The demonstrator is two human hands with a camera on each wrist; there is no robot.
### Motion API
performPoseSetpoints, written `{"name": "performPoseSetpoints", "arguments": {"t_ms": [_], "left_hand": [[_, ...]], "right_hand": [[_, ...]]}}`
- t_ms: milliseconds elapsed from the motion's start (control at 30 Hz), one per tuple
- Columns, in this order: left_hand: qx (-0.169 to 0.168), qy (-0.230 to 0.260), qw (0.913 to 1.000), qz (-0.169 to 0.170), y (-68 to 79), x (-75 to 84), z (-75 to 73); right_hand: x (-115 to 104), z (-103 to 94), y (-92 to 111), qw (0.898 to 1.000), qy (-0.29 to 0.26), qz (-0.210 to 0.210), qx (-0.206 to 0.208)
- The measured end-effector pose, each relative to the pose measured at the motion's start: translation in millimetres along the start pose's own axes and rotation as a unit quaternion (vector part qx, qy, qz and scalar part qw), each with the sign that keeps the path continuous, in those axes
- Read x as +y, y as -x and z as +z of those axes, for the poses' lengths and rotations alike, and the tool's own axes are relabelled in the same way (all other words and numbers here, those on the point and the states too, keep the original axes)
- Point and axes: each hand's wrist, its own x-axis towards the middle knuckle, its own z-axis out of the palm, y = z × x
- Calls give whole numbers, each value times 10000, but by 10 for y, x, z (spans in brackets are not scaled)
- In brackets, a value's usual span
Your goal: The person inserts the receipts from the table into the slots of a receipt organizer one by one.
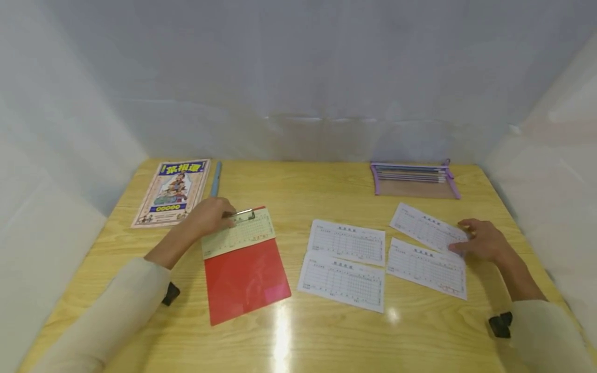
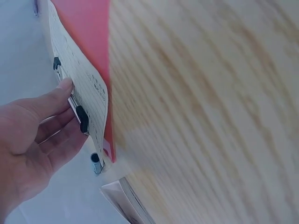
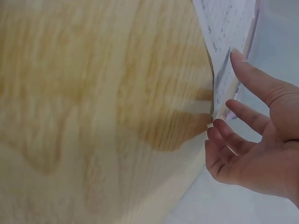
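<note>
At the top of the red clipboard [image 1: 244, 285], my left hand [image 1: 212, 215] grips the metal clip [image 1: 244, 212]. The left wrist view shows the left thumb on the clip and the fingers at its far side. Under the clip lies a pale yellow printed form [image 2: 84, 70], its lower edge lifting slightly off the board. My right hand [image 1: 482, 241] is at the right end of the upper right white form [image 1: 424, 225], thumb and fingers apart. Whether its thumb touches the paper, I cannot tell. Just below lies another white form [image 1: 426, 267].
Two more white forms, an upper one [image 1: 347, 241] and a lower one [image 1: 342, 282], lie between clipboard and right hand. A comic-covered booklet [image 1: 172, 191] and a blue pen [image 1: 216, 178] are at the back left. A purple-edged pencil pouch [image 1: 415, 180] lies at the back right.
</note>
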Motion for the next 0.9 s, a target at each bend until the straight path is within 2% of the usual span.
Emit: {"name": "performPoseSetpoints", "arguments": {"t_ms": [367, 567, 733, 900], "left_hand": [[83, 93, 9997, -190, 22, 15, 15], [84, 114, 9996, -250, 45, 11, 10], [98, 58, 9997, -212, 33, 8, 18], [156, 38, 9997, -156, 30, 7, 19]], "right_hand": [[-5, -27, 24, 9996, 48, 265, -79], [-35, -28, 10, 9991, 125, 393, 35], [-71, -39, 29, 9978, -82, 623, 191], [-73, -46, 61, 9964, -438, 523, 509]]}}
